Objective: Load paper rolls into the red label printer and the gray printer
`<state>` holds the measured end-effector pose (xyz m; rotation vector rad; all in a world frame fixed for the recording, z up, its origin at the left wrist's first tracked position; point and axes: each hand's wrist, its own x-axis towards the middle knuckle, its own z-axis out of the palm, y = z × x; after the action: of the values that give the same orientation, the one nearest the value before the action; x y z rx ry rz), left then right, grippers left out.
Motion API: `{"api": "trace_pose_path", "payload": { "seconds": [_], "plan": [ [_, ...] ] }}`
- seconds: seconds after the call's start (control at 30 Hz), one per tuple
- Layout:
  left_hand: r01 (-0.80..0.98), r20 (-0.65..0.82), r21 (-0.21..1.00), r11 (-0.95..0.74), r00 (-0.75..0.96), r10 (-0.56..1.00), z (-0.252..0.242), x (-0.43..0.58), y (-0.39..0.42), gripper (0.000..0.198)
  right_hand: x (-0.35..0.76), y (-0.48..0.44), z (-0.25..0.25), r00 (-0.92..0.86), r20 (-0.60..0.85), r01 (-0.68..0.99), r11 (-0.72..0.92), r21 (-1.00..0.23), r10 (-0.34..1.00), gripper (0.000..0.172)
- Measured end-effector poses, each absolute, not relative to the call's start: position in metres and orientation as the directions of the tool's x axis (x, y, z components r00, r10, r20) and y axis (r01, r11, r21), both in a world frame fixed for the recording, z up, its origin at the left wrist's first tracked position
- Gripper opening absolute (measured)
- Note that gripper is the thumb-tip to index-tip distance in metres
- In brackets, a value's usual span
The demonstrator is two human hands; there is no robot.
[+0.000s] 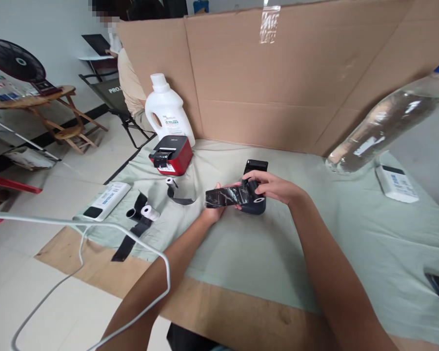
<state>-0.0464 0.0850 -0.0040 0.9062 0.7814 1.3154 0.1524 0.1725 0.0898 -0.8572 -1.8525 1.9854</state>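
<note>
My left hand [215, 213] is under a glossy, creased black paper strip [226, 197], gripping it from below with the thumb at its far edge. The strip runs right to a small black paper roll [253, 187], which the fingers of my right hand [274, 188] pinch from above. Behind and below the roll lies a dark handheld device [256, 165], resembling a card terminal and partly covered by my right hand. To the left, a small white-cored roll with a dark tail [183, 200] rests on the cloth, beside more black and white rolls [149, 212].
A red and black label printer [175, 158] stands before a white detergent jug [170, 109]. Cardboard [263, 73] walls the back. A large water bottle [384, 119] leans at right. White boxy devices [108, 200] lie at both sides. A pale cable [131, 229] crosses the left foreground. A person sits behind.
</note>
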Motion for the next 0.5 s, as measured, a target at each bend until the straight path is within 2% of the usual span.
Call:
{"api": "trace_pose_path", "payload": {
  "seconds": [0.1,0.23,0.4,0.5],
  "plan": [
    [-0.434,-0.033,0.896,0.096,0.151,0.988,0.000,-0.047,0.085,0.083,0.158,0.175,0.091,-0.719,-0.177,0.245,0.007,-0.969,0.672,0.056],
    [-0.426,-0.078,0.894,0.141,0.162,0.984,-0.005,-0.050,0.085,0.080,0.159,0.178,0.089,-0.617,-0.124,0.324,0.107,-0.940,0.777,0.064],
    [-0.496,-0.011,0.863,0.099,0.177,0.984,-0.012,-0.053,0.084,0.088,0.154,0.180,0.083,-0.577,-0.044,0.405,0.240,-0.882,0.815,0.055],
    [-0.435,0.016,0.898,0.063,0.176,0.984,-0.012,-0.052,0.081,0.091,0.150,0.181,0.076,-0.553,0.021,0.441,0.314,-0.841,0.833,0.052]
  ]
}}
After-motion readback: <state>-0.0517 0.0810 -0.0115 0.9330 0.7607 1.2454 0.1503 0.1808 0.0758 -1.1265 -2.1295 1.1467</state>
